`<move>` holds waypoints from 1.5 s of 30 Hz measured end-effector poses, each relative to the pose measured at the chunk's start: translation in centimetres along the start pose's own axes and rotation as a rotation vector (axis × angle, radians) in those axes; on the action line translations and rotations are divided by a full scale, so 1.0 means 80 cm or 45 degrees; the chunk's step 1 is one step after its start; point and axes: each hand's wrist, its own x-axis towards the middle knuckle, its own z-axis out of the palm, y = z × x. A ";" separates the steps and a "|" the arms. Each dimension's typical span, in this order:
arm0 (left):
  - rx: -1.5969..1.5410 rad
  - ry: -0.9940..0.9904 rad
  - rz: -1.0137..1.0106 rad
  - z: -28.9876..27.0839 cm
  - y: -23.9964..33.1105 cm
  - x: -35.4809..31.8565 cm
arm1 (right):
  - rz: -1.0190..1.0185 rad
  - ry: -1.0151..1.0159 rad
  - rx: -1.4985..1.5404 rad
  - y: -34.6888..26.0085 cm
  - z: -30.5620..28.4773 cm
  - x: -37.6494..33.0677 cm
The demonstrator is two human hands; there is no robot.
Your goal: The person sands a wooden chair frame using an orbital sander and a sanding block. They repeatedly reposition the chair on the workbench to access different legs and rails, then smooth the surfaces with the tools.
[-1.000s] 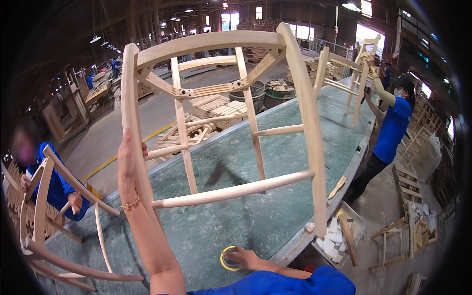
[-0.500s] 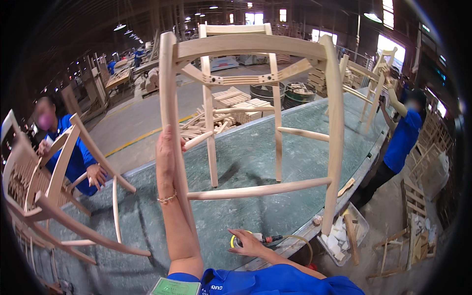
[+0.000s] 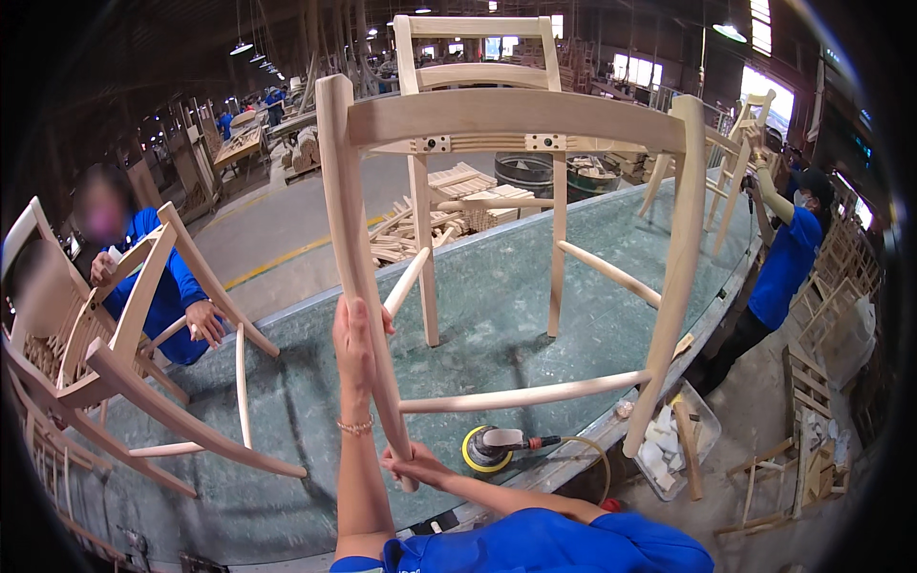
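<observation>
A pale wooden chair frame (image 3: pixel 516 119) stands before me on the green-topped table (image 3: pixel 535 420), its near legs close to me. My left hand (image 3: pixel 355 339) is wrapped around its near left leg, about halfway down. Lower on that same leg, close to its foot, my right hand (image 3: pixel 413 464) has its fingers closed round the wood. A round sander (image 3: pixel 489 447) with a yellow-edged pad rests on the table to the right of my right hand, touched by neither hand. Its hose (image 3: pixel 583 444) runs off over the table's right edge.
At left a co-worker (image 3: pixel 158 277) handles another wooden chair (image 3: pixel 143 363). Farther right a second co-worker (image 3: pixel 783 248) reaches toward a chair (image 3: pixel 731 172). A plastic bin (image 3: pixel 709 435) with white pieces stands beyond the table's edge. Stacked wood strips (image 3: pixel 478 191) lie behind the table.
My right hand has let go of the sander and moved left onto the chair leg. The chair has tilted and shifted, its near legs now lower in view.
</observation>
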 end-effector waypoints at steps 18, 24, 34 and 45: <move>0.435 -0.341 0.300 0.104 -0.050 -0.063 | -0.194 1.626 -0.642 0.019 -0.173 -0.341; 0.148 0.167 -0.073 0.105 -0.180 0.061 | -0.478 2.087 -1.014 0.023 -0.240 -0.341; 0.021 0.038 -0.350 0.095 -0.214 0.060 | -0.497 2.070 -1.064 0.013 -0.263 -0.337; 0.213 0.167 -0.059 0.086 -0.105 0.090 | -0.466 1.795 -0.787 -0.021 -0.385 -0.300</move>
